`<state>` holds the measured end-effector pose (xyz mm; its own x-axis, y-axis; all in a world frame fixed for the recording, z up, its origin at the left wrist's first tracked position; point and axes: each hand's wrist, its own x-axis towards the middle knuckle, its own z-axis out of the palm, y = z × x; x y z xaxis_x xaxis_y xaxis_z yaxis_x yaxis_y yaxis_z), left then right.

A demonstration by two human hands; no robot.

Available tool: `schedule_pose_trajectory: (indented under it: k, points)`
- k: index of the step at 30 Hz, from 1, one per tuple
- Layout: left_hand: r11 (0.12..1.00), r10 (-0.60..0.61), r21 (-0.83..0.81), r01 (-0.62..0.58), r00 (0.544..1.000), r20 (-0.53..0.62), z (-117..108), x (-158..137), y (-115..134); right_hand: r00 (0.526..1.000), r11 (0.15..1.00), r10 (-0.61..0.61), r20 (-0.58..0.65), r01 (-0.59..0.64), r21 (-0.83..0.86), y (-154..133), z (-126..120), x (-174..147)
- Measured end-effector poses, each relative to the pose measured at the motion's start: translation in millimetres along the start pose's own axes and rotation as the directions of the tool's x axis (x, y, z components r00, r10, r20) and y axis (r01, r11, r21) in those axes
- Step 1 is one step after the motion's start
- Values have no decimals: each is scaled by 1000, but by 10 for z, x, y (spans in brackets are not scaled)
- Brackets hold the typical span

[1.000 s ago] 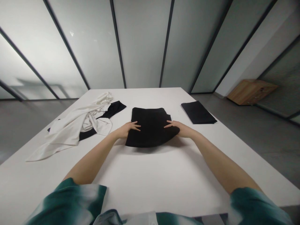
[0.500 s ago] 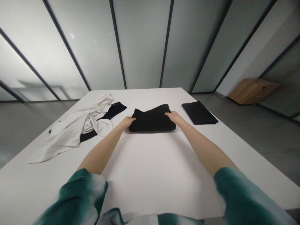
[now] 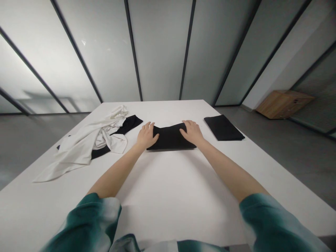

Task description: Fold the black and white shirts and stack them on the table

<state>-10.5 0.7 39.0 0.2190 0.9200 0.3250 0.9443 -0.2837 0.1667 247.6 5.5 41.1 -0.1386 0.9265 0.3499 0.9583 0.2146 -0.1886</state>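
Note:
A folded black garment (image 3: 170,138) lies flat on the white table (image 3: 173,189) in front of me; its exact kind does not show. My left hand (image 3: 147,135) rests on its left end, fingers apart and pointing away from me, thumb on the cloth. On the opposite end lies my right hand (image 3: 192,131), palm down with the thumb spread inward. Neither hand is closed round the fabric. The middle of the cloth's far edge dips between my hands.
To the left is a loose heap of white cloth (image 3: 81,143) with black cloth (image 3: 131,123) partly under it. Another folded black garment (image 3: 223,127) lies near the table's right edge. A wooden cabinet (image 3: 285,103) stands on the floor beyond, by frosted glass panels.
My hands have let go of the garment's sides and now lie spread on top of it. The cloth has settled lower and flatter on the table.

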Motion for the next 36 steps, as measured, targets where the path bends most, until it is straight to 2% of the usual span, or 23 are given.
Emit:
schedule_pose_trajectory:
  k: [2, 3, 6, 8, 14, 19, 27, 32, 34, 36]
  points:
    - [996, 85, -21, -84, 996, 19, 33, 12, 134, 990, 992, -126, 60, 126, 6, -117, 46, -30]
    - [996, 89, -25, -87, 994, 67, 66, 18, 183, 983, 990, -140, 117, 141, -4, -161, 82, -45]
    - [1000, 15, -20, -10, 959, 282, 201, 5, 217, 948, 996, -40, 316, 62, -59, -212, 196, -88]
    - [999, -18, -32, 33, 926, 376, 285, -37, 163, 917, 997, 14, 399, 17, -74, -187, 241, -105]
    - [997, 6, -74, 20, 940, 342, 360, -191, 32, 884, 997, -62, 464, 78, -16, -30, 251, -116]
    - [996, 36, -85, -11, 952, 303, 383, -241, 43, 917, 994, -101, 385, 104, 13, 18, 279, -215]
    - [987, 45, -161, -4, 966, 253, 484, -236, -27, 989, 990, -40, 140, 21, 140, 54, 382, -277]
    - [963, 44, -268, 5, 983, 176, 488, -209, -114, 989, 959, 145, -10, -138, 248, 237, 427, -257]
    - [948, 2, -316, 27, 996, 92, 469, -182, -167, 962, 933, 273, -13, -261, 246, 313, 409, -252]
    - [933, -80, -351, 74, 997, -2, 451, -147, -231, 916, 895, 402, 13, -396, 203, 370, 372, -249]
